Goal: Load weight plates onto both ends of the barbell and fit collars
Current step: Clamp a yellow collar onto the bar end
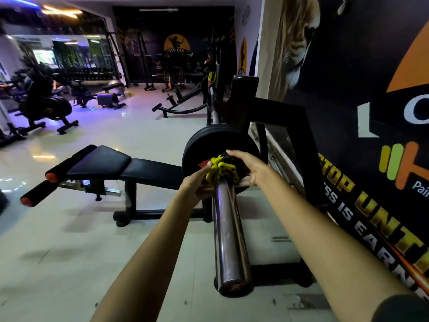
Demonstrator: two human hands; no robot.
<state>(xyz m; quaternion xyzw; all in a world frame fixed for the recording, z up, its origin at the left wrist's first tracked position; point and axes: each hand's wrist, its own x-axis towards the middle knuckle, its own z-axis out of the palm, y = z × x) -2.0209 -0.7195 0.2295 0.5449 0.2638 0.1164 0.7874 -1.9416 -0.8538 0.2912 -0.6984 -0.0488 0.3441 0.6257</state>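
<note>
Left hand and right hand both grip the yellow collar beside the plate on the barbell.

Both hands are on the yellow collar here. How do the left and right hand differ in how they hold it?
The left hand takes the yellow collar from its lower left; the right hand takes its right side. The right hand's fingers arch over the collar's top; the left hand's fingers reach up along its left edge. Both hold the collar, close by the black plate.
</note>
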